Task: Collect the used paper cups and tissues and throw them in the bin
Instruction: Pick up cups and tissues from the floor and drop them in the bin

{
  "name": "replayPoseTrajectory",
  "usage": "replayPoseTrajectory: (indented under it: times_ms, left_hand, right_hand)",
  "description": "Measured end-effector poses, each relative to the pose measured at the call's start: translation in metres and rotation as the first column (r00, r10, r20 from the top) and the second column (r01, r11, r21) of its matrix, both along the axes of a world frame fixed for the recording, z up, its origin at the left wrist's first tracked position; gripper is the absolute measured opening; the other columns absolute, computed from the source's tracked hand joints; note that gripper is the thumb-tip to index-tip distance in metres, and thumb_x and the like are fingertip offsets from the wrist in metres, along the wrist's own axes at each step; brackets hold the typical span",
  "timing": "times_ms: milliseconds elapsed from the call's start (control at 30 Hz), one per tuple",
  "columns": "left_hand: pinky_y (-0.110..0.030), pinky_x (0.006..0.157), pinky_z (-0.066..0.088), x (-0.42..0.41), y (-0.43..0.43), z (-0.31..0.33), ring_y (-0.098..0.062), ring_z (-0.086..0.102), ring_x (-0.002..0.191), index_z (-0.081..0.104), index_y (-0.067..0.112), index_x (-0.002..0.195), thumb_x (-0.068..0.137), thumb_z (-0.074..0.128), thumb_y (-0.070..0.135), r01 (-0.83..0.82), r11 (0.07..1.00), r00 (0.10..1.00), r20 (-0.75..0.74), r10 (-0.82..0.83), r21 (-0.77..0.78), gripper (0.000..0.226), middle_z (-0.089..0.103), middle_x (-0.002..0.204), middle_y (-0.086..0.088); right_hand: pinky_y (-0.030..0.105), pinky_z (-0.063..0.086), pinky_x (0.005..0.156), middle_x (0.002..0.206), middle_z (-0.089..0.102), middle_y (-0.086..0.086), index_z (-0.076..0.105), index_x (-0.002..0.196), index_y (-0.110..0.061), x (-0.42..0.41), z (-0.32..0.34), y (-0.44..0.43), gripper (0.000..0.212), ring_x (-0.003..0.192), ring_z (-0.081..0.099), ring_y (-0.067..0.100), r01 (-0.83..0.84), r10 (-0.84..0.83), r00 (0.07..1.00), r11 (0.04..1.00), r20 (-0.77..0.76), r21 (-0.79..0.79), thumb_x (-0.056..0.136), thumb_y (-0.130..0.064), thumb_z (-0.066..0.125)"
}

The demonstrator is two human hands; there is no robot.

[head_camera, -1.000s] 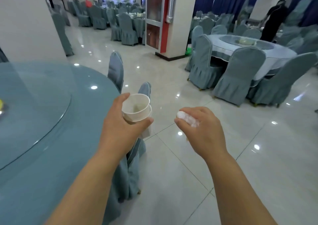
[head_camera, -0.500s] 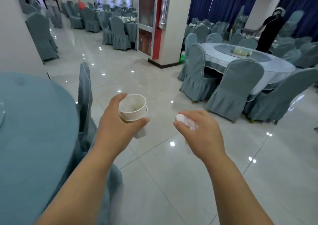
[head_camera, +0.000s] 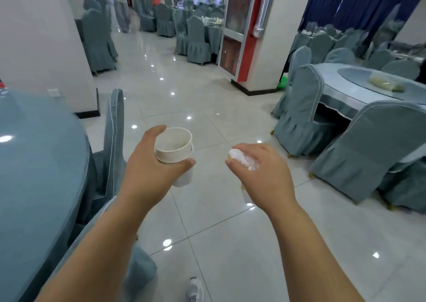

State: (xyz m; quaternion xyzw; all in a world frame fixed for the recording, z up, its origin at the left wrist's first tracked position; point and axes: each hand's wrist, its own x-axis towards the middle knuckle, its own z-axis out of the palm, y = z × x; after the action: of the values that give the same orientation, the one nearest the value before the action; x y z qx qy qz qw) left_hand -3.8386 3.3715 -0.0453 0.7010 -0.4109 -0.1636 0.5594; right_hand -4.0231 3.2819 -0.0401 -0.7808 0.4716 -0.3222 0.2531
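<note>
Left edge of frame: a round blue surface (head_camera: pixel 34 163) with nothing of the task's showing on the part in view, a covered chair (head_camera: pixel 110 144) tucked against it.

Centre-left: the left hand (head_camera: pixel 152 174) is wrapped round stacked cups (head_camera: pixel 174 149) — at least two nested, thumb on the near side, fingers curled behind, grip firm on the stack. The top cup looks empty, maybe a stain inside; can't tell for sure.

Centre-right: the right hand (head_camera: pixel 262 174) is balled round a tissue (head_camera: pixel 241 161), the white wad poking out between thumb and forefinger. Sth pale hangs under that hand too, but I can't tell what it is.

Below, at bottom centre, a shoe (head_camera: pixel 194 290) on the tiled floor (head_camera: pixel 230 244). Right side: another surface (head_camera: pixel 341 91) with chairs and a bag on its glass.

Progress, as I judge it — collecting looks done for this load, both hands full. Binning isn't: no bin shows anywhere in frame, so finding it and dropping both loads is what's left. Other surfaces may need checking.
</note>
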Motion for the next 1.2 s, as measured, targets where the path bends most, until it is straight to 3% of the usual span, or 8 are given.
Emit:
replayPoseTrajectory:
  times_ms: [133,333,433,667,833,1000,1200]
  left_hand:
    - [-0.029,0.083,0.042,0.029,-0.083,-0.007,-0.018,0.054,0.105,0.041,0.032,0.135,0.068,0.082,0.029,-0.022,1.0,0.999,0.035,0.023,-0.021,0.079,0.047,0.118,0.013]
    - [-0.03,0.084,0.044,0.076,-0.202,-0.004,-0.019,0.053,0.106,0.038,0.035,0.136,0.066,0.082,0.036,-0.021,1.0,0.998,0.056,0.021,0.007,0.082,0.049,0.126,0.01]
    - [-0.03,0.083,0.045,0.094,-0.248,-0.004,-0.019,0.055,0.105,0.038,0.037,0.134,0.065,0.082,0.037,-0.025,0.999,0.998,0.056,0.023,0.034,0.081,0.051,0.122,0.009]
    - [-0.016,0.067,0.039,0.142,-0.346,-0.011,-0.016,0.055,0.099,0.039,0.035,0.133,0.068,0.082,0.031,-0.122,0.992,0.992,0.041,0.121,0.029,0.079,0.05,0.112,0.01]
    - [-0.017,0.066,0.039,0.176,-0.428,-0.021,-0.016,0.055,0.098,0.039,0.037,0.129,0.069,0.081,0.028,-0.206,0.978,0.978,0.024,0.205,0.016,0.074,0.045,0.101,0.027]
    - [-0.027,0.076,0.043,0.213,-0.513,-0.009,-0.019,0.054,0.101,0.037,0.034,0.134,0.068,0.081,0.031,-0.271,0.961,0.961,0.061,0.268,0.05,0.08,0.049,0.112,0.01]
    - [-0.032,0.083,0.043,0.264,-0.565,-0.002,-0.018,0.051,0.106,0.035,0.038,0.135,0.068,0.081,0.034,-0.439,0.896,0.897,0.088,0.433,0.071,0.081,0.046,0.121,0.009]
  right_hand:
    - [0.015,0.041,0.073,0.108,0.053,-0.019,0.066,0.1,-0.043,0.028,0.001,-0.084,0.021,0.091,0.053,-0.002,-0.023,0.023,0.999,1.0,-0.031,-0.01,0.08,-0.044,0.067]
    - [0.012,0.038,0.07,0.109,0.052,-0.019,0.065,0.102,-0.043,0.073,0.012,-0.21,0.022,0.084,0.048,-0.008,-0.04,0.037,0.997,0.999,-0.07,-0.036,0.081,-0.044,0.066]
    - [0.02,0.042,0.075,0.109,0.055,-0.016,0.066,0.1,-0.042,0.089,0.01,-0.261,0.02,0.087,0.051,-0.002,-0.055,0.053,0.997,0.998,-0.056,-0.025,0.081,-0.042,0.067]
    - [0.021,0.043,0.074,0.106,0.055,-0.016,0.057,0.082,-0.051,0.138,0.0,-0.381,0.015,0.088,0.053,0.0,-0.132,0.132,0.991,0.991,-0.019,0.011,0.08,-0.04,0.067]
    - [0.021,0.042,0.074,0.105,0.055,-0.019,0.06,0.082,-0.052,0.179,-0.009,-0.479,0.015,0.089,0.054,-0.001,-0.205,0.204,0.979,0.978,0.017,0.037,0.079,-0.04,0.068]
    - [0.02,0.042,0.076,0.103,0.056,-0.018,0.058,0.077,-0.055,0.234,0.003,-0.581,0.02,0.089,0.053,-0.004,-0.311,0.311,0.95,0.95,0.006,0.014,0.079,-0.039,0.069]
    - [0.017,0.044,0.074,0.106,0.057,-0.019,0.068,0.097,-0.043,0.316,0.002,-0.658,0.017,0.093,0.055,-0.001,-0.465,0.465,0.885,0.885,-0.007,0.011,0.079,-0.041,0.069]
